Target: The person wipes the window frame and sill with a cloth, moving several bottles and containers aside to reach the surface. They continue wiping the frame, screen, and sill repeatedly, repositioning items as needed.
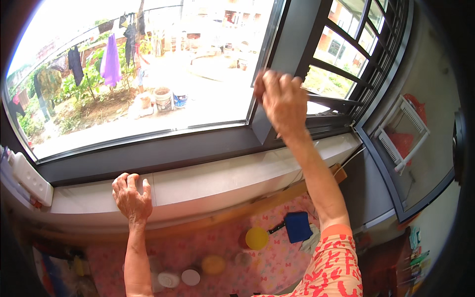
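Note:
My left hand [133,197] rests on the pale tiled window sill [207,178], its fingers bent and slightly apart, with nothing seen in it. Higher up, my right hand [285,100] is raised in front of the dark grey window post [293,41], between the large glass pane [207,100] and the barred side window [343,59]. Its fingers are curled and blurred. A dark reddish patch shows at its left edge; whether that is a held thing or a shaded part of the hand is unclear.
Below the sill, a pink patterned cloth [274,267] carries a yellow round lid [256,238], a black-handled tool [276,227], a blue cloth [298,226] and several round containers. A white power strip [31,178] stands at left. An open window sash [399,200] juts out at right.

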A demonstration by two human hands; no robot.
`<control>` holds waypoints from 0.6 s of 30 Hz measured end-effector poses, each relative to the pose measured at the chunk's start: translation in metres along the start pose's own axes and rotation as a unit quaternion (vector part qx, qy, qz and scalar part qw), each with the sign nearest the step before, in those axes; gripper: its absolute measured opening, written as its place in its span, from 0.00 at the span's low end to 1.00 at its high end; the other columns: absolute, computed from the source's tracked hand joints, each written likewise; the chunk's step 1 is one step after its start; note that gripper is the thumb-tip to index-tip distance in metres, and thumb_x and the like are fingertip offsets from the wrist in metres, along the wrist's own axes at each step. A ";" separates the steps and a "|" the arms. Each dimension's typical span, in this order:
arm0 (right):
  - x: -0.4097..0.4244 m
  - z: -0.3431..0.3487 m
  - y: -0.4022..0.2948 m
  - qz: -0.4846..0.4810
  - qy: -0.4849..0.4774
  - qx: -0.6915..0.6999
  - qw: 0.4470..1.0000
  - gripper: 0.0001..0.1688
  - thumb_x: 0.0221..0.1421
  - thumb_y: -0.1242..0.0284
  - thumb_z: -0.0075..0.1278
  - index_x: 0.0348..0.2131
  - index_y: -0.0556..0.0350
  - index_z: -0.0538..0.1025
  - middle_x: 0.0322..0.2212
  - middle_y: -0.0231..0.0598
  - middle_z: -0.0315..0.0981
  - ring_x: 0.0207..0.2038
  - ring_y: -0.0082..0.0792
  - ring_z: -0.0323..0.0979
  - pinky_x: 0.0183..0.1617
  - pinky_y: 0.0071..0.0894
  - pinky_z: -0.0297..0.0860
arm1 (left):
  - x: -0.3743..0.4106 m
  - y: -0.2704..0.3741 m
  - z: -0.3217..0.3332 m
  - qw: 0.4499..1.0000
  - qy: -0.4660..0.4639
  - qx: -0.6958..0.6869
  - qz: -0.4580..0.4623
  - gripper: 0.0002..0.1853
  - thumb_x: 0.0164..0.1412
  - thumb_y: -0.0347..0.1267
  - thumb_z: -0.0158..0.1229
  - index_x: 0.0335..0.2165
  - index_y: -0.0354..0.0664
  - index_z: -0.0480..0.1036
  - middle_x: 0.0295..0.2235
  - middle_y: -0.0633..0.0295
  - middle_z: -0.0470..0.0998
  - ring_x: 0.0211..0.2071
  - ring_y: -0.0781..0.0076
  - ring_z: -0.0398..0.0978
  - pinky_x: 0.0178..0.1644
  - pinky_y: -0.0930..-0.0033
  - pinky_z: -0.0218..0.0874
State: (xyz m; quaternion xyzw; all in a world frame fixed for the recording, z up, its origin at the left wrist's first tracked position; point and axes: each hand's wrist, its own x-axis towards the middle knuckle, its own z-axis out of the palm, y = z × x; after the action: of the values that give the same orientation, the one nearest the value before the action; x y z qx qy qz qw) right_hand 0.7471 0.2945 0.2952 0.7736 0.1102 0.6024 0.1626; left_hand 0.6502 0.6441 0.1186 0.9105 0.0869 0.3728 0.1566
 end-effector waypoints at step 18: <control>-0.052 0.053 0.002 -0.117 0.002 -0.109 0.987 0.13 0.53 0.69 0.50 0.39 0.51 0.78 0.49 0.32 0.72 0.54 0.34 0.65 0.52 0.35 0.60 | -0.001 0.006 -0.001 0.998 0.030 -0.027 0.041 0.08 0.50 0.31 0.58 0.32 0.44 0.74 0.40 0.61 0.72 0.48 0.56 0.67 0.51 0.55 0.58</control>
State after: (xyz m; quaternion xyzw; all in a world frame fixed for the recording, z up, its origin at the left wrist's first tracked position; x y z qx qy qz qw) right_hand 0.7849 0.2672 0.2376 0.7320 0.1334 0.5890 0.3152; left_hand 0.6491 0.6385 0.1209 0.8970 0.0439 0.4085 0.1627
